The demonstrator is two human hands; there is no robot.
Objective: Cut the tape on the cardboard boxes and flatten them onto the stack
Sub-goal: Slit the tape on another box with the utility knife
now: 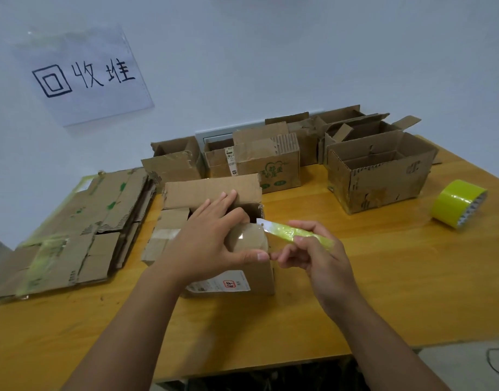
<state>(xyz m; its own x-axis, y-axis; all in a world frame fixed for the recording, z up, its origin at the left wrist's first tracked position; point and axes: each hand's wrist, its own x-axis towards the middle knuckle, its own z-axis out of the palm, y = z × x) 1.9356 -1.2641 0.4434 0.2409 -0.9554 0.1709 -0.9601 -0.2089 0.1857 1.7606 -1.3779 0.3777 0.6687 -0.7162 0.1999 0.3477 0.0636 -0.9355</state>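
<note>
Head view: box (pixel 242 266) under left hand (pixel 211 241), cutter (pixel 293 234) seemingly touching.

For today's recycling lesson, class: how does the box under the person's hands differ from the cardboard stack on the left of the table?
The box stands upright, holding its shape, with flaps open; the stack lies flat in layers. The left hand rests on the box and the right hand holds a knife beside it; nothing touches the stack. The stack carries green tape; the box has a white label. Both are worn brown cardboard on the table.

wall sheet (pixel 84 77) handwritten 回收堆 (black marker), box labels unreadable
</note>
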